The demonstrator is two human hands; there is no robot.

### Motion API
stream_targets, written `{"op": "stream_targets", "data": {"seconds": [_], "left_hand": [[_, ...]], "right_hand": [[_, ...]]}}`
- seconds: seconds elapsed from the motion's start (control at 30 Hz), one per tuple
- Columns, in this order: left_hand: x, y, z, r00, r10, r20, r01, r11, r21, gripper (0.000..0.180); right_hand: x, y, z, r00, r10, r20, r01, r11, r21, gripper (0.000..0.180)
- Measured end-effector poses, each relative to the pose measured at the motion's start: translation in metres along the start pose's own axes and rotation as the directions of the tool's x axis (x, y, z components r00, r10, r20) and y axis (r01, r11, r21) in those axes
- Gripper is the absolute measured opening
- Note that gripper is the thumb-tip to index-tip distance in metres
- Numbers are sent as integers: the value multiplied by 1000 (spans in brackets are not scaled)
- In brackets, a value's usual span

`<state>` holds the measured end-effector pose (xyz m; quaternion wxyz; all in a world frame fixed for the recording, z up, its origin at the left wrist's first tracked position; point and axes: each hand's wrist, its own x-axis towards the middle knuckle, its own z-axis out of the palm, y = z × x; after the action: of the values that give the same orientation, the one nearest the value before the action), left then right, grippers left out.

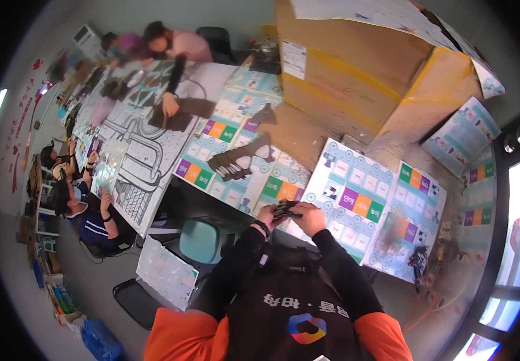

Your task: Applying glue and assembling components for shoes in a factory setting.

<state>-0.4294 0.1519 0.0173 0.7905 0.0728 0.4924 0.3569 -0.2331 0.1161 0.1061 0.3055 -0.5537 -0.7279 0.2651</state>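
Note:
Close in front of my apron, my left hand (266,218) and my right hand (310,218) grip a small stack of dark, flat pieces (286,209) between them. The fingers of both hands are closed around its two sides; what the pieces are is too small to make out. Ahead on the table, a fanned row of dark grey flat pieces (236,161) lies on the printed sheets, with light patches along its right end. A smaller dark piece (265,114) rests beyond it.
A large taped cardboard box (344,78) stands at the back of the table. Printed boards (356,198) cover the top; a black cabled tool (417,262) lies at the right edge. Co-workers (185,45) sit along the tables on the left. A teal stool (200,240) stands left of me.

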Motion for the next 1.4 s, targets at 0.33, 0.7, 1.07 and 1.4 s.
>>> {"op": "stream_targets", "data": {"seconds": [0.33,0.7,1.07,1.4], "left_hand": [[-21,107,-74,989,111,94,-90,975,-203,31],[-33,173,-152,973,222,63,-178,895,-409,37],[-13,184,-159,983,-59,172,90,979,-180,25],[-57,235,-90,983,1,182,10,998,-64,52]], "right_hand": [[83,-52,52,972,-231,39,233,971,-61,33],[139,-133,32,885,-449,121,462,880,-109,52],[158,-78,34,945,98,-312,-113,993,-33,27],[200,-151,66,927,-355,-123,323,921,-219,46]]}}
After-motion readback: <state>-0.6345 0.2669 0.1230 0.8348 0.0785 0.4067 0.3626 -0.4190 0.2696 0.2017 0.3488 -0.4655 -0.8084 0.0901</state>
